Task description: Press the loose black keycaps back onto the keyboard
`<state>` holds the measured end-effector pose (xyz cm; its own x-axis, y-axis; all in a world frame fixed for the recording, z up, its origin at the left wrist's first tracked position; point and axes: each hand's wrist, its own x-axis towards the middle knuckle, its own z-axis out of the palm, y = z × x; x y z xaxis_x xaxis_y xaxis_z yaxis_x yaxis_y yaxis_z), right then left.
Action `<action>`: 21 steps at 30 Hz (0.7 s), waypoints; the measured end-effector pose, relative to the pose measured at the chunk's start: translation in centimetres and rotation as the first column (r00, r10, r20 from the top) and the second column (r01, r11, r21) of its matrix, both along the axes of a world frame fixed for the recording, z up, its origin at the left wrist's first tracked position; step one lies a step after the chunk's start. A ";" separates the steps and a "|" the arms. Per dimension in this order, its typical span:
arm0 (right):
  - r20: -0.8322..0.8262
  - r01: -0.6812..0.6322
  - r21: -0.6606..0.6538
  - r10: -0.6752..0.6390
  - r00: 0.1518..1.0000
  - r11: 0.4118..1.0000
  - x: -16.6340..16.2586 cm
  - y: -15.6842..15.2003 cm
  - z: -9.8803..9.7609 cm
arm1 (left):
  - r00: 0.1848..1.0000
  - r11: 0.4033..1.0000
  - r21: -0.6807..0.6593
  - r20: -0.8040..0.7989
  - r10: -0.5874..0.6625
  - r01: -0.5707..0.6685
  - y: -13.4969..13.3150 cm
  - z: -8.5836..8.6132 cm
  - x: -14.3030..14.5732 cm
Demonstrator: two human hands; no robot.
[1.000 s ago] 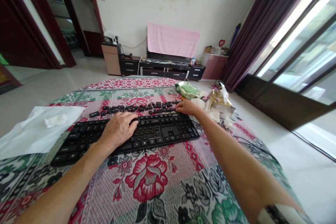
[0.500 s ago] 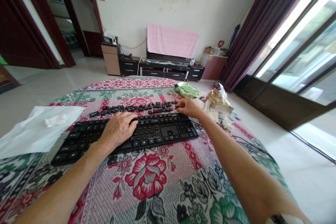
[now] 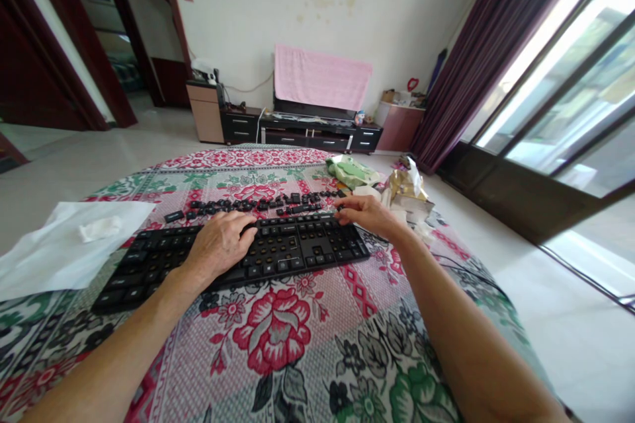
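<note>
A black keyboard (image 3: 297,248) lies on a table under a floral cloth (image 3: 282,337), with many keycaps off. My left hand (image 3: 218,244) rests palm down on its middle, fingers loosely bent and holding nothing. A row of loose black keycaps (image 3: 258,203) lies just behind the keyboard. My right hand (image 3: 367,213) hovers over the keyboard's far right corner. Its fingertips are pinched together on what looks like a small dark keycap, mostly hidden by the fingers.
A white sheet (image 3: 59,251) with a crumpled tissue (image 3: 99,228) lies at the left. A green packet (image 3: 354,170), a gold wrapper (image 3: 407,185) and white scraps sit at the far right. A black cable (image 3: 461,271) runs off the table's right side.
My right hand drew back from the right end of the keycap row to the keyboard's far right corner. The left hand stayed on the keyboard. The view shifted slightly.
</note>
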<state>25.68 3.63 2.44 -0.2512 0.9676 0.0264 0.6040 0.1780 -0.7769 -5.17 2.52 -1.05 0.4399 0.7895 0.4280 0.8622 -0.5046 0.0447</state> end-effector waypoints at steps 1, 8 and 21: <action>-0.009 -0.003 -0.042 0.002 1.000 0.999 -0.1 -0.3 0.2 | 1.000 1.000 -0.002 -0.002 0.001 -0.001 0.0 0.0 0.0; 0.035 -0.013 -0.079 0.016 0.999 0.997 0.0 -1.3 0.9 | 1.000 1.000 0.003 -0.018 0.020 -0.020 -0.2 0.1 0.1; 0.204 -0.190 -0.179 0.225 0.953 0.965 0.8 -1.7 0.9 | 1.000 1.000 -0.006 0.000 -0.008 0.008 0.0 -0.1 0.0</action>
